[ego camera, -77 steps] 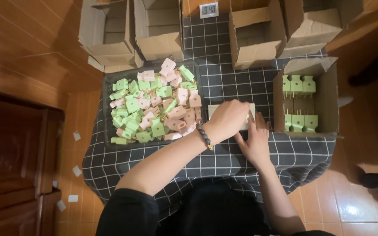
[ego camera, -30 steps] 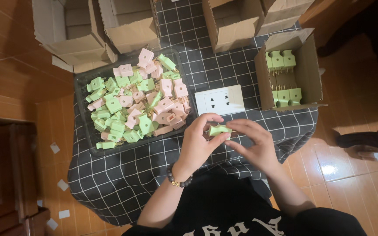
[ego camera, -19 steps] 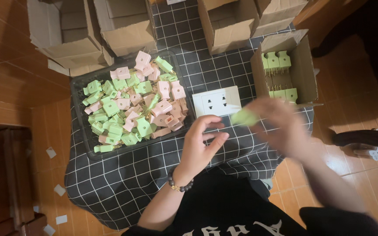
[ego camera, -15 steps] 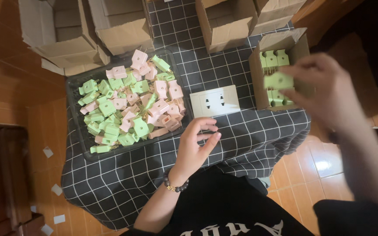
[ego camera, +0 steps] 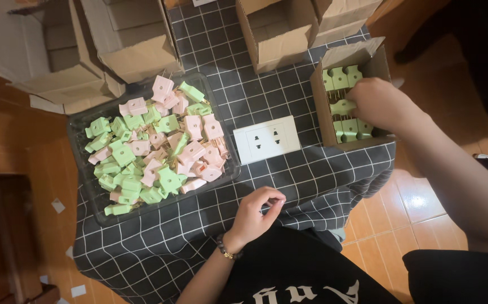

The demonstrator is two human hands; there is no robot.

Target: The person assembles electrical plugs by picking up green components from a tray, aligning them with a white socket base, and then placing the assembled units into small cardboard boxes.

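Note:
My right hand [ego camera: 376,102] reaches into a small open cardboard box [ego camera: 350,52] at the right of the table, its fingers closed on a green plug [ego camera: 342,107] among rows of green plugs. My left hand [ego camera: 258,209] rests loosely curled on the black checked cloth [ego camera: 311,180] near the table's front edge, holding nothing. A white wall-socket plate [ego camera: 266,139] lies flat between the two hands. To the left, a dark plastic tray [ego camera: 159,211] holds a heap of several green and pink plugs [ego camera: 159,149].
Several open cardboard boxes stand along the far side: one at the back left [ego camera: 137,34], another left of it [ego camera: 35,50], one in the middle [ego camera: 278,31], one at the right [ego camera: 345,17]. Brown tiled floor [ego camera: 418,197] surrounds the table, with paper scraps at the left.
My right hand has carried a green plug from in front of me over to the box at the right and lowered it inside. My left hand has stayed curled near the front edge.

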